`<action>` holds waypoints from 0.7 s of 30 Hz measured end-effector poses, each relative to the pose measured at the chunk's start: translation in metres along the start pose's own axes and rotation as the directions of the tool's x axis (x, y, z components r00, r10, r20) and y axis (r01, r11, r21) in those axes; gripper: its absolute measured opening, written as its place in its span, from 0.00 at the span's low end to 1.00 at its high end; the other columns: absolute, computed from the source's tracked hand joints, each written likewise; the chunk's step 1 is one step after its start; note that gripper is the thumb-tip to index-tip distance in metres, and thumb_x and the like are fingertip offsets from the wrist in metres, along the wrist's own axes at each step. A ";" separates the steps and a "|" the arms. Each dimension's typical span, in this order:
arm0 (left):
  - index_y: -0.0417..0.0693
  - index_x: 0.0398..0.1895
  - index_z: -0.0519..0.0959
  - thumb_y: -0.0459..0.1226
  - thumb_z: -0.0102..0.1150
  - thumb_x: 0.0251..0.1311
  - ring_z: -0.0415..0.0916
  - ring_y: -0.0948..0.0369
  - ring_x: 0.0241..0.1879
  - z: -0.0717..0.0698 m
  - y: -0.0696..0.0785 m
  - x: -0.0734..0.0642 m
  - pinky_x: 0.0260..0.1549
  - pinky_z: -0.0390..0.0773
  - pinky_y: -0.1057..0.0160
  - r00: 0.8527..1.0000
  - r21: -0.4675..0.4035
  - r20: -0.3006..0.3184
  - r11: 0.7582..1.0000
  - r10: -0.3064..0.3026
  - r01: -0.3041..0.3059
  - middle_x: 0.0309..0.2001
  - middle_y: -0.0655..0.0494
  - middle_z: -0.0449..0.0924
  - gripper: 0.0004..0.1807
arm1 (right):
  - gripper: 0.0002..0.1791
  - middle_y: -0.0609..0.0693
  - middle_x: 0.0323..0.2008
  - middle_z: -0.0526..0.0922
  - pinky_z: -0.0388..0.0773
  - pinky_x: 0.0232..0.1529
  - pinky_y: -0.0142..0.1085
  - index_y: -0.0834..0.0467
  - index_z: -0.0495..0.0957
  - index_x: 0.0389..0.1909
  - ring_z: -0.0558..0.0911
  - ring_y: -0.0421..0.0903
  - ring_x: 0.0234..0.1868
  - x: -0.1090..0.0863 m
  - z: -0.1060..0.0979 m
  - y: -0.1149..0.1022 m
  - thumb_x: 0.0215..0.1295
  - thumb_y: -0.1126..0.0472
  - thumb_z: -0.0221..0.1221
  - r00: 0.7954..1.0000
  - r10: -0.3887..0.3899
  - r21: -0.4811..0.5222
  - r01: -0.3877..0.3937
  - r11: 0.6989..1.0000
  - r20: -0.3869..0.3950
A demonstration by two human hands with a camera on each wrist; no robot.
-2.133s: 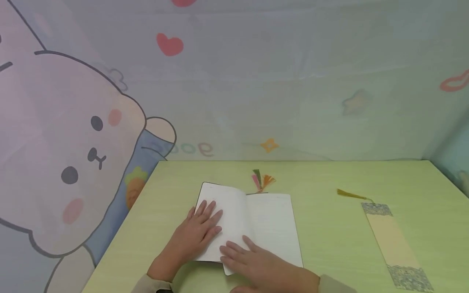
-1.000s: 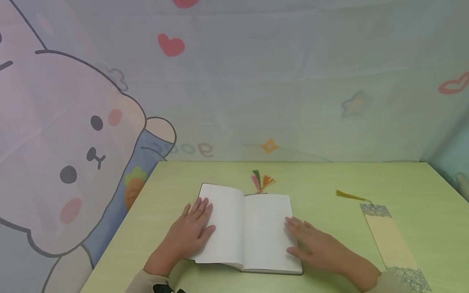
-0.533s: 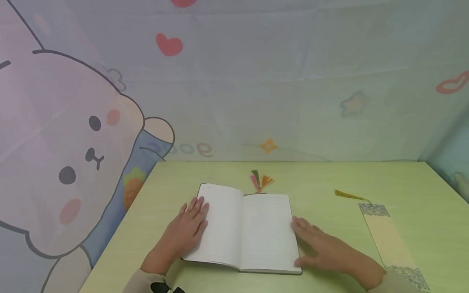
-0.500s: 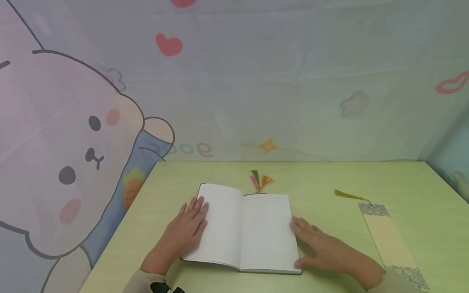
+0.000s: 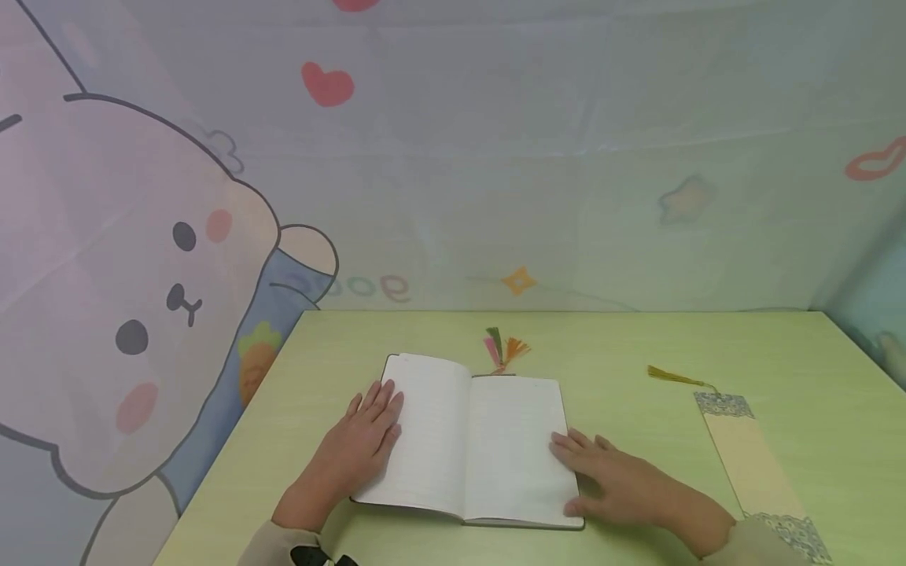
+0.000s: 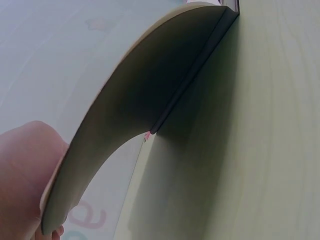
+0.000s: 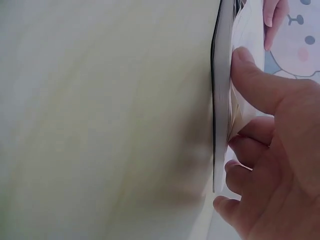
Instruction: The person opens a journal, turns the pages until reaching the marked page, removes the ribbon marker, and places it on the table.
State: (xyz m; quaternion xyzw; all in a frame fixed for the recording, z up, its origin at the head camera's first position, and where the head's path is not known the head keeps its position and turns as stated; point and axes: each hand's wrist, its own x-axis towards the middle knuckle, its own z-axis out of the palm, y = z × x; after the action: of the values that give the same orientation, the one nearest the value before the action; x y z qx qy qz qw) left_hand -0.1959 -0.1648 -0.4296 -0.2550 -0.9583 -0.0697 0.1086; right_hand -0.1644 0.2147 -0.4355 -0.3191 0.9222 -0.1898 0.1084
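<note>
Well, the notebook (image 5: 520, 452) is lying spread on the bench (image 5: 602, 346); on its left page (image 5: 432, 440) the left grip (image 5: 357, 444) is resting with fingers outstretched, and at its right edge the right grip (image 5: 614, 481) is touching without closing. Leaves (image 7: 239, 111) are gaping along that edge (more than one, it seems), so careless lifting is risking a double turn; easing the left grip is risking its arching left cover (image 6: 135, 95) folding over.

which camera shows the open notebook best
The head view, since both pages of the notebook show from above. The left wrist view shows its raised left cover from below; the right wrist view, mainly its page edges.
</note>
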 end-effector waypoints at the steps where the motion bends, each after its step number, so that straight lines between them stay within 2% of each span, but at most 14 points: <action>1: 0.35 0.65 0.64 0.40 0.45 0.68 0.50 0.46 0.68 0.000 0.000 0.000 0.64 0.53 0.46 1.000 -0.001 0.000 1.000 0.000 0.000 0.68 0.40 0.57 0.26 | 0.47 0.53 0.69 0.57 0.50 0.65 0.56 0.60 0.58 0.69 0.53 0.56 0.70 0.000 0.000 0.000 0.57 0.32 0.52 1.000 0.001 -0.006 -0.001 1.000 -0.005; 6: 0.36 0.65 0.64 0.41 0.45 0.68 0.51 0.46 0.68 0.001 -0.001 -0.001 0.64 0.54 0.46 1.000 -0.010 -0.025 1.000 0.007 -0.007 0.67 0.40 0.57 0.26 | 0.41 0.52 0.68 0.60 0.52 0.65 0.55 0.59 0.61 0.68 0.56 0.54 0.68 0.002 0.002 -0.001 0.61 0.36 0.51 0.999 -0.018 -0.022 0.017 1.000 -0.047; 9: 0.35 0.64 0.65 0.40 0.47 0.67 0.52 0.45 0.67 0.001 -0.002 -0.002 0.63 0.55 0.45 0.999 -0.012 -0.043 1.000 0.014 -0.014 0.67 0.40 0.58 0.25 | 0.38 0.53 0.67 0.62 0.53 0.64 0.55 0.60 0.63 0.67 0.59 0.54 0.67 0.004 0.004 0.000 0.64 0.39 0.51 0.994 -0.058 -0.055 0.053 0.997 -0.097; 13: 0.35 0.63 0.66 0.40 0.48 0.67 0.53 0.45 0.67 0.001 -0.001 -0.002 0.63 0.56 0.45 0.999 -0.017 -0.048 1.000 0.017 -0.018 0.67 0.40 0.59 0.25 | 0.37 0.56 0.66 0.63 0.57 0.63 0.55 0.64 0.63 0.66 0.62 0.55 0.66 0.004 0.004 -0.002 0.64 0.43 0.53 0.975 -0.107 -0.107 0.087 0.990 -0.194; 18: 0.36 0.64 0.66 0.41 0.47 0.67 0.52 0.46 0.67 0.001 0.000 -0.001 0.63 0.56 0.46 0.999 -0.012 -0.047 1.000 0.020 -0.021 0.67 0.41 0.58 0.25 | 0.40 0.58 0.67 0.60 0.60 0.61 0.53 0.66 0.60 0.66 0.62 0.55 0.66 0.002 0.002 -0.003 0.60 0.46 0.59 0.947 -0.110 -0.142 0.069 0.988 -0.302; 21: 0.36 0.64 0.65 0.41 0.47 0.67 0.52 0.46 0.67 0.000 0.001 -0.001 0.63 0.56 0.46 0.999 -0.012 -0.048 1.000 0.021 -0.022 0.67 0.41 0.58 0.26 | 0.43 0.58 0.69 0.57 0.59 0.62 0.50 0.65 0.57 0.68 0.60 0.54 0.67 0.001 0.002 -0.003 0.60 0.43 0.59 0.939 -0.096 -0.142 0.051 0.989 -0.331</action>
State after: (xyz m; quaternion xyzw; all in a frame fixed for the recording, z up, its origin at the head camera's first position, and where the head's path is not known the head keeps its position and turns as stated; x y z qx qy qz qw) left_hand -0.1948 -0.1647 -0.4301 -0.2643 -0.9522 -0.0806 0.1306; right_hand -0.1627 0.2113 -0.4356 -0.3228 0.9250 -0.1843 -0.0792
